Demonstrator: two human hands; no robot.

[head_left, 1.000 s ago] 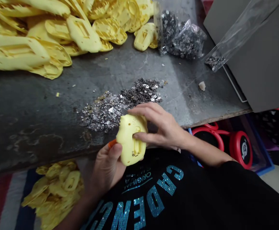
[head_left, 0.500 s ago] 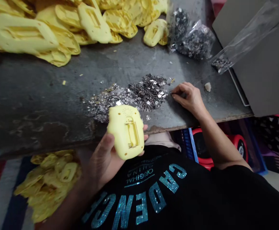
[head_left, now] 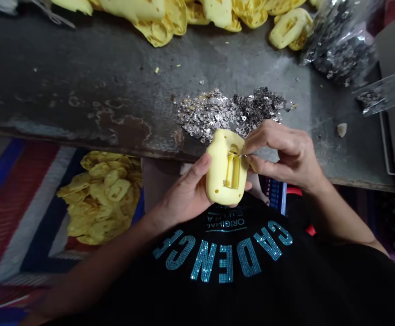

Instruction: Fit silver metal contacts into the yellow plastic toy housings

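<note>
A yellow plastic shell (head_left: 219, 176) with an oblong battery compartment lies in my left hand (head_left: 192, 192), thumb on its left side and fingers behind it. Metal contacts show at both ends of the compartment. My right hand (head_left: 282, 151) pinches a small shiny metal battery contact (head_left: 243, 155) at the compartment's upper right edge. Whether the contact sits in a slot I cannot tell. Just behind the shell, two adjoining heaps of small metal contacts lie on the bench: a lighter heap (head_left: 204, 113) and a darker heap (head_left: 263, 106).
The worn grey bench (head_left: 109, 72) has yellow shells (head_left: 160, 27) piled along its far side. Clear bags of metal parts (head_left: 343, 54) stand at the far right, near a small whitish lump (head_left: 342, 130). Below left, more yellow shells (head_left: 102, 199) fill a container beside striped cloth.
My right hand has come from beside the dark heap to the shell, now with a metal contact between its fingertips. The view has shifted, and the shell is nearer the right hand.
</note>
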